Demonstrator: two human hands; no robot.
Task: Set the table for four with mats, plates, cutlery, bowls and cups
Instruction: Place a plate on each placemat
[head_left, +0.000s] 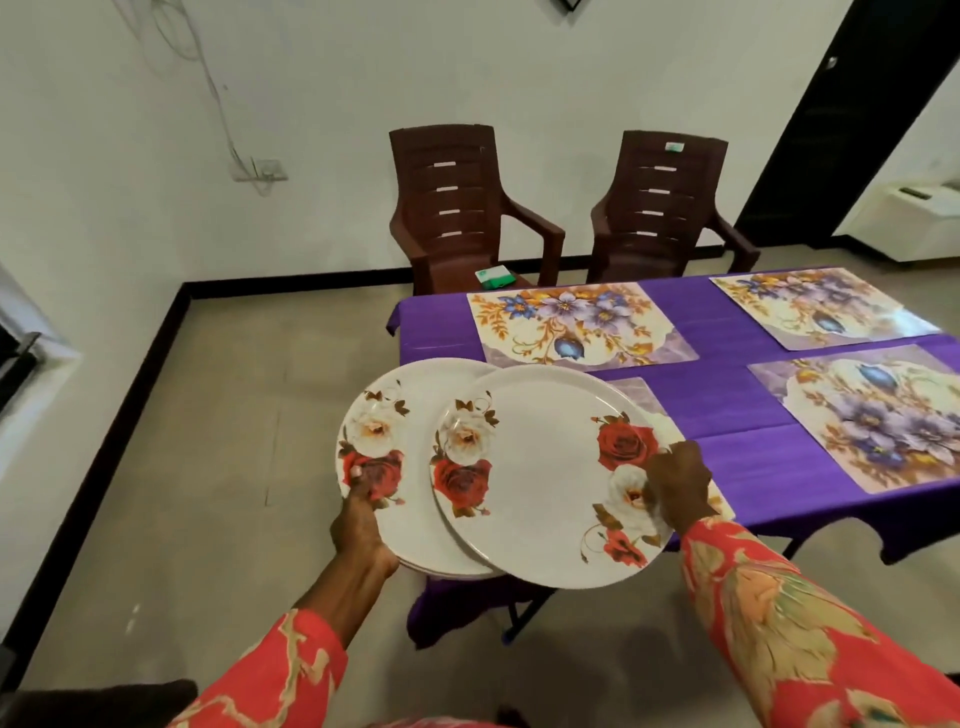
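A stack of plates (405, 467) is gripped at its near-left rim by the left hand (361, 525), thumb on top over the red rose print, the fingers hidden beneath. The top plate (545, 478) is pinched at its right rim by the right hand (678, 486), fingers curled over the edge beside the white rose; that grip is narrow and closed on the rim. The top plate is seen slid rightward off the stack, overlapping it only along its left side.

What matters here is direction: the near-left mat (657, 410) lies directly under and just beyond the top plate's right half, mostly hidden by it, so the right hand is the nearer one and the plate need only be carried a little forward and to the right before being lowered. Being round, the plate has no long axis to be squared; only centring on the mat counts.

Three more mats are laid on the purple-clothed desk (727, 410): the far-left mat (576, 325), the far-right mat (821, 309) and the near-right mat (872, 415), all bare. The plate stage appears just begun; cutlery, bowls and cups are nowhere in view.

The stack is held out past the desk's left end, over the floor, so a firm left grip is judged necessary while the top plate is drawn clear. Two brown chairs (467, 208) are stood beyond the far edge.
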